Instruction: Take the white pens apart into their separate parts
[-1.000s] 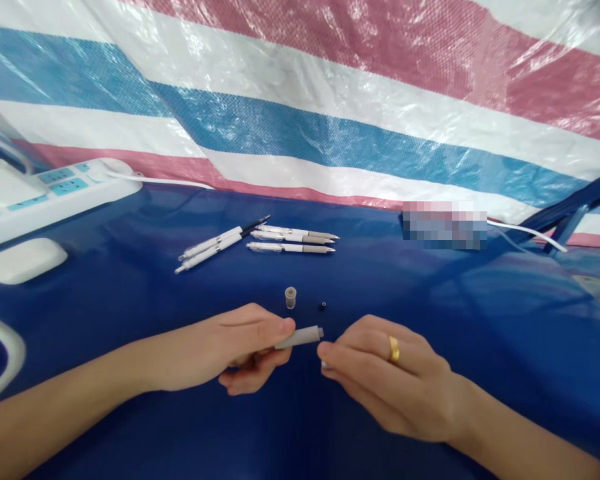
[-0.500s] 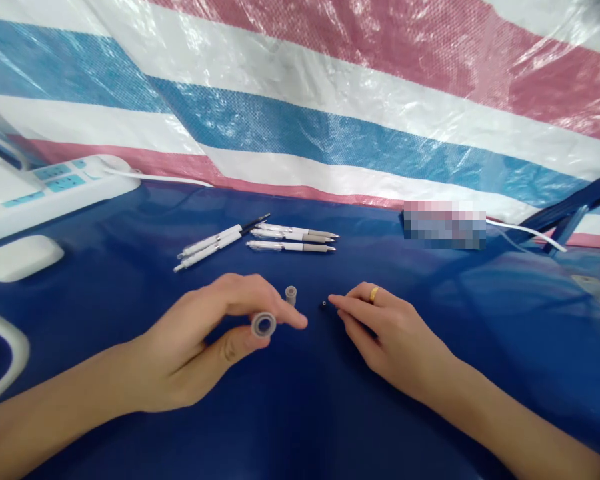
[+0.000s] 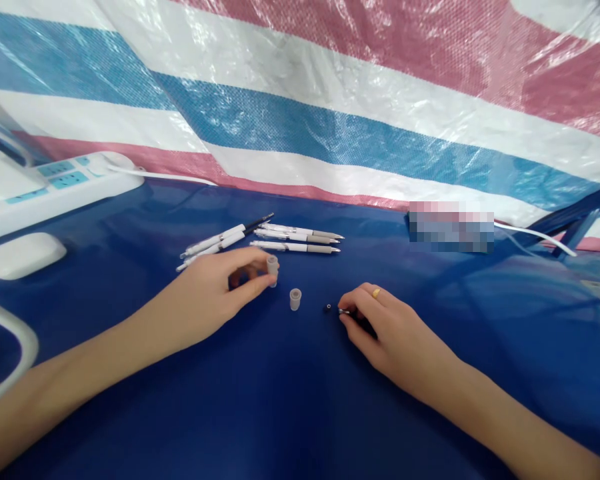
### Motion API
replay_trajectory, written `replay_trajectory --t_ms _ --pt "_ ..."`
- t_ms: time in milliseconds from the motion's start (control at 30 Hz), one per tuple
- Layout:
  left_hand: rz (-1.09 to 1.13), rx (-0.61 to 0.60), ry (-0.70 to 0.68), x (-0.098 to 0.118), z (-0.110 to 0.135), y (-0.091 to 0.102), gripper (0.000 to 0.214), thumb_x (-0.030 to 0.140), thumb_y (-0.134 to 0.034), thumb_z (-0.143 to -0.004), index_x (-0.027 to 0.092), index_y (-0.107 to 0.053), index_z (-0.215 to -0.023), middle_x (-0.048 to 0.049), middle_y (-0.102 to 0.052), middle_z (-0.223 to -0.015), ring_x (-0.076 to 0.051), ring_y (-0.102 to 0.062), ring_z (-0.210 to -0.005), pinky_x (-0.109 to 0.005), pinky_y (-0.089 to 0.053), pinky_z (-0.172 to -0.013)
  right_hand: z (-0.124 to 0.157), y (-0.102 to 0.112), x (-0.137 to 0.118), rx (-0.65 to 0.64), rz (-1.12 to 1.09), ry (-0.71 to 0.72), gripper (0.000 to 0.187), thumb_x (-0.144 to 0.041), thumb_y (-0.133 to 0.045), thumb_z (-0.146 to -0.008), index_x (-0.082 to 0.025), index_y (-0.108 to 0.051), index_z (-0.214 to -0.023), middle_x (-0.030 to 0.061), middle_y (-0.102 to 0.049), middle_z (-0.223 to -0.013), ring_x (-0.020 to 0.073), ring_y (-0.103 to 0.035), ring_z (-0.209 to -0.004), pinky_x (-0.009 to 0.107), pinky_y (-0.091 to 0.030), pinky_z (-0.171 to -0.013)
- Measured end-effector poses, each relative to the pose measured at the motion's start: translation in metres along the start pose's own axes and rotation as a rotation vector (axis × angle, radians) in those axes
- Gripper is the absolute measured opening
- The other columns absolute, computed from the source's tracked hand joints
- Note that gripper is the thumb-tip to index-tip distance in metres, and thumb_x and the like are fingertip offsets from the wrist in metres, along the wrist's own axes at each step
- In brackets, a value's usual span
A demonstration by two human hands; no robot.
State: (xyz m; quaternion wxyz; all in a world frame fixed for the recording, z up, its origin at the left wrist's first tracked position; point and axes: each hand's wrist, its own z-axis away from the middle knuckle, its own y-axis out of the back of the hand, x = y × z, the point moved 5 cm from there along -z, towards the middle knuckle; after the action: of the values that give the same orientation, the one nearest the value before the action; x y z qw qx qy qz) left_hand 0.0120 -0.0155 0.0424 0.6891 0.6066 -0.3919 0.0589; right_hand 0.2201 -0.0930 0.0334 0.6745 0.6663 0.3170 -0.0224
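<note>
My left hand (image 3: 220,283) pinches a small grey translucent pen grip (image 3: 273,268) upright between thumb and fingertips, in front of the pens. Another grey grip (image 3: 295,299) stands on end on the blue table, to the right of that hand. My right hand (image 3: 380,323), with a gold ring on one finger, rests on the table with its fingertips closed on a tiny silver pen tip (image 3: 344,311), mostly hidden by the fingers. Just left of those fingertips lies a tiny black piece (image 3: 327,307) with a light centre.
Two white pens with dark front ends (image 3: 215,243) and several white pens with grey grips (image 3: 300,247) lie behind my hands. At left are a power strip (image 3: 95,187), a white rounded case (image 3: 25,255) and a white curved bar (image 3: 15,333). A blurred-out object (image 3: 450,228) lies at back right.
My left hand has moved away from me toward the pens, carrying the grip and turning it upright. My right fingers have curled in, and a silver tip now shows between them.
</note>
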Motion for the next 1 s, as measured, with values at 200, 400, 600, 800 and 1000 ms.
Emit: replay_trajectory --t_ms 200,400,600,800,1000 --pt "0.031 -0.126 0.001 -0.006 0.000 -0.004 0.021 0.044 -0.062 -0.082 0.026 -0.068 -0.091 0.0040 -0.064 -0.070 -0.011 -0.053 -0.058 -0.021 -0.040 -0.054 -0.001 0.001 0.002 -0.006 -0.103 -0.017 0.019 -0.009 -0.050 -0.092 -0.021 -0.060 -0.103 0.0029 -0.061 -0.099 0.0178 -0.058 -0.093 0.034 -0.049 -0.084" --pt "0.060 -0.199 -0.004 -0.002 0.002 -0.008 0.017 0.039 -0.065 -0.080 0.027 -0.070 -0.091 0.0042 -0.064 -0.069 -0.011 -0.053 -0.058 -0.021 -0.040 -0.054 -0.002 -0.001 0.007 -0.011 -0.165 -0.034 0.018 -0.014 -0.054 -0.093 -0.023 -0.061 -0.107 0.0009 -0.062 -0.101 0.0157 -0.059 -0.094 0.031 -0.049 -0.086" --pt "0.040 -0.176 0.008 0.006 0.005 -0.013 0.013 0.036 -0.067 -0.078 0.025 -0.069 -0.086 0.0041 -0.062 -0.071 -0.012 -0.052 -0.062 -0.024 -0.039 -0.059 -0.002 -0.004 0.008 0.002 -0.151 -0.031 0.020 -0.017 -0.054 -0.094 -0.022 -0.060 -0.112 0.0038 -0.063 -0.101 0.0187 -0.060 -0.094 0.035 -0.050 -0.086" --pt "-0.002 -0.305 -0.042 0.000 0.001 -0.006 0.033 0.039 -0.073 -0.074 0.026 -0.068 -0.103 0.0014 -0.067 -0.084 -0.015 -0.058 -0.069 -0.024 -0.045 -0.063 -0.004 -0.003 0.008 -0.002 -0.098 -0.079 0.030 -0.030 -0.060 -0.091 -0.021 -0.056 -0.120 0.0042 -0.060 -0.099 0.0206 -0.059 -0.091 0.039 -0.050 -0.086" --pt "-0.165 -0.093 -0.172 -0.012 -0.005 0.018 0.024 0.026 -0.047 -0.088 0.023 -0.067 -0.101 -0.0010 -0.067 -0.094 -0.015 -0.062 -0.073 -0.025 -0.047 -0.069 -0.005 0.000 0.007 0.008 -0.112 -0.075 0.027 -0.032 -0.049 -0.098 -0.020 -0.054 -0.122 0.0056 -0.059 -0.100 0.0207 -0.058 -0.092 0.040 -0.050 -0.086"
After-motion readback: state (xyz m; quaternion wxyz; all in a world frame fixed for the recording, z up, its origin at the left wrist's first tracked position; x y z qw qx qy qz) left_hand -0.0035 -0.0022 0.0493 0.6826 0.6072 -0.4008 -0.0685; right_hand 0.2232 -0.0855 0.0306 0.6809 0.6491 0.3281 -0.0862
